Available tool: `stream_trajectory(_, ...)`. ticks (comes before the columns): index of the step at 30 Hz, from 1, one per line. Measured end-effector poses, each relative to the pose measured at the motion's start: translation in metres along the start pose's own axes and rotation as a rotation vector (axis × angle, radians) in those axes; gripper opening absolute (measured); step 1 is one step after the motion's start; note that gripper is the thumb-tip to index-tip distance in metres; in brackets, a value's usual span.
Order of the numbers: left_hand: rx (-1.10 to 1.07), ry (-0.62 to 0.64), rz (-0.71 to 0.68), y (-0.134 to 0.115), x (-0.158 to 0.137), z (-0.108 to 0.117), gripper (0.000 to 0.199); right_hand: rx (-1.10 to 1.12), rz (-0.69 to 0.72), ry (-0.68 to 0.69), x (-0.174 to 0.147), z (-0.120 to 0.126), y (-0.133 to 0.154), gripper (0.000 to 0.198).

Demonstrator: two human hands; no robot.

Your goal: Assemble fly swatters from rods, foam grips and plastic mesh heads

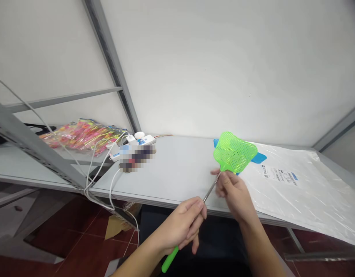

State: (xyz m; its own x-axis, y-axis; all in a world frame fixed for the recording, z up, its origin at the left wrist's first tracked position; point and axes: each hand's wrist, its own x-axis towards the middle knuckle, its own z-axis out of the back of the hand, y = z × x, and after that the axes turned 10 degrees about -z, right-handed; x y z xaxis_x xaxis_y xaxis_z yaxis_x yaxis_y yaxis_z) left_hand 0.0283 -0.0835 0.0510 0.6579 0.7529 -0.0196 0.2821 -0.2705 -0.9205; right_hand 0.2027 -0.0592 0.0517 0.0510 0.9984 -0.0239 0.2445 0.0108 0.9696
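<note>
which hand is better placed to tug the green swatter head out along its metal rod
Right, probably. The right hand already pinches the neck just under the green swatter head, while the left hand grips the metal rod lower down, above the green handle, steadying it.

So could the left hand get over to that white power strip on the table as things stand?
Probably yes: bare tabletop lies between the left hand and the power strip, though that hand holds the green fly swatter.
</note>
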Motion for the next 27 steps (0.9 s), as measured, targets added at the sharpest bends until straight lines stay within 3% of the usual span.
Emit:
stream_trajectory(3, 0.05, -0.027, -0.015, 0.002, -0.009, 0.002, 0.033, -0.136, -0.115, 0.199, -0.019, -0.013, -0.009, 0.028)
stream_trajectory(5, 0.103, -0.007, -0.003, 0.002, -0.015, 0.002, 0.033, -0.156, -0.11, 0.184, -0.027, -0.012, -0.01, 0.029)
stream_trajectory(7, 0.203, 0.026, 0.018, 0.001, -0.021, 0.003, 0.036, -0.115, -0.061, 0.081, -0.028, -0.001, -0.005, 0.03)
stream_trajectory(10, 0.474, 0.052, -0.006, -0.005, -0.027, 0.004, 0.04, -0.021, 0.012, -0.056, -0.025, 0.02, 0.008, 0.028)
stream_trajectory(13, 0.728, 0.053, -0.038, -0.016, -0.031, 0.007, 0.04, 0.027, 0.053, -0.077, -0.025, 0.028, 0.013, 0.026)
stream_trajectory(19, 1.174, -0.013, -0.139, -0.023, -0.036, 0.011, 0.036, -0.113, -0.094, 0.15, -0.039, -0.005, -0.009, 0.024)
stream_trajectory(22, 1.525, -0.037, -0.176, -0.017, -0.037, 0.014, 0.032, -0.151, -0.115, 0.202, -0.042, -0.017, -0.018, 0.024)
stream_trajectory(24, 1.766, -0.036, -0.205, -0.016, -0.037, 0.018, 0.031, -0.165, -0.091, 0.199, -0.039, -0.016, -0.018, 0.024)
stream_trajectory(27, 1.987, -0.065, -0.284, -0.02, -0.038, 0.027, 0.033, -0.126, 0.031, 0.073, -0.026, -0.006, -0.011, 0.021)
